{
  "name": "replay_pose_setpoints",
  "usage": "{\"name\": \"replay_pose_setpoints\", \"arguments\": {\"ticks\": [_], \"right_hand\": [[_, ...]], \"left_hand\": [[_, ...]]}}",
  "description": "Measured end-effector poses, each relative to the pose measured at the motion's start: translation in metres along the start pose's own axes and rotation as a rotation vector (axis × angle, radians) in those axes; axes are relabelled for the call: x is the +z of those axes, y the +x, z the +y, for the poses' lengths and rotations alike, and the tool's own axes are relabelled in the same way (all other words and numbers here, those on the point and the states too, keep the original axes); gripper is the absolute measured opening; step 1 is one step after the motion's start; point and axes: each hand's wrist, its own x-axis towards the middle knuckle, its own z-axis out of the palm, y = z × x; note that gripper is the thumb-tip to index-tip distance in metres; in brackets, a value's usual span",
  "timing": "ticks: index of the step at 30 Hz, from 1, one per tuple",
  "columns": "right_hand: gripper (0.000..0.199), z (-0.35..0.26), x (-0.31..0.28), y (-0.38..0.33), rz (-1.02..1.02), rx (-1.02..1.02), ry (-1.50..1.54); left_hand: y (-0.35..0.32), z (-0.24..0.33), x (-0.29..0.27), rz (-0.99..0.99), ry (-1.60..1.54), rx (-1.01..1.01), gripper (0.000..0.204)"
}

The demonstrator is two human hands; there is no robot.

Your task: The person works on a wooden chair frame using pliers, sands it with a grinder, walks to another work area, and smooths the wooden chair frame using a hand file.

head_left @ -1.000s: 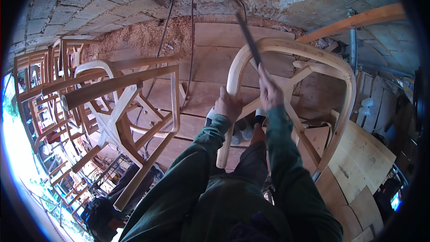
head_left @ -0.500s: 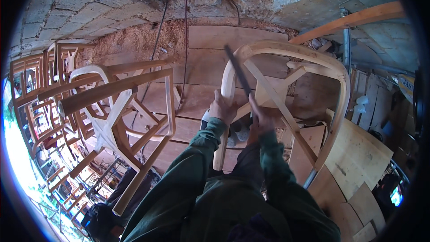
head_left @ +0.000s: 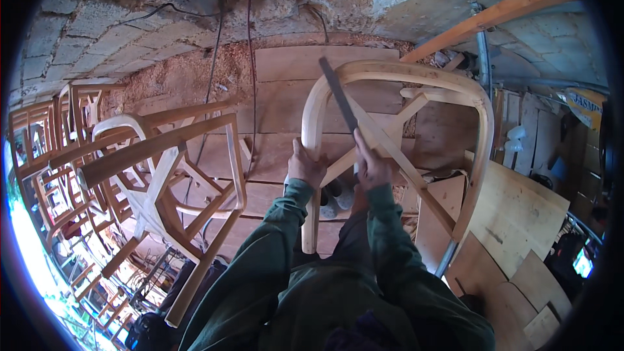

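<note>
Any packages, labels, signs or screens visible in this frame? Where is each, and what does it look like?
Printed sign or bag: far right edge, upper middle; yellow with dark print, partly cut off.
Small lit screen: lower right, past the wooden boards; bluish-white glow, tilted.

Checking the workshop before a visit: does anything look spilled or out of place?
Sawdust and shavings lie heaped along the stone wall. The bare wooden chair frames on the left lean tilted. The left hand grips the curved pale chair frame; the right hand holds a dark flat file.

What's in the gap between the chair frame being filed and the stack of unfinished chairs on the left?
In the head view, only bare floor planks dusted with sawdust, and a thin dark cable trailing across them, separate the chair frame from the stacked chairs.
</note>
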Motion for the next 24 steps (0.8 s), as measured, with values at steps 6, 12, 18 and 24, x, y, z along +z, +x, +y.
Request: {"name": "replay_pose_setpoints", "arguments": {"ticks": [6,12,18,24], "right_hand": [[0.048,0.022,-0.06,0.102,0.296,0.179,0.146],[0.042,0.031,-0.008,0.011,0.22,0.027,0.139],[0.051,0.104,-0.105,0.084,0.523,0.275,0.166],[0.053,0.071,-0.044,0.003,0.349,0.115,0.183]], "left_hand": [[0.001,0.014,0.01,-0.023,0.016,0.036,0.059],[0.004,-0.019,0.011,0.048,-0.03,0.192,0.057],[-0.002,0.005,0.015,0.087,-0.063,0.187,0.063],[0.006,-0.021,0.008,0.049,-0.144,0.131,0.081]]}}
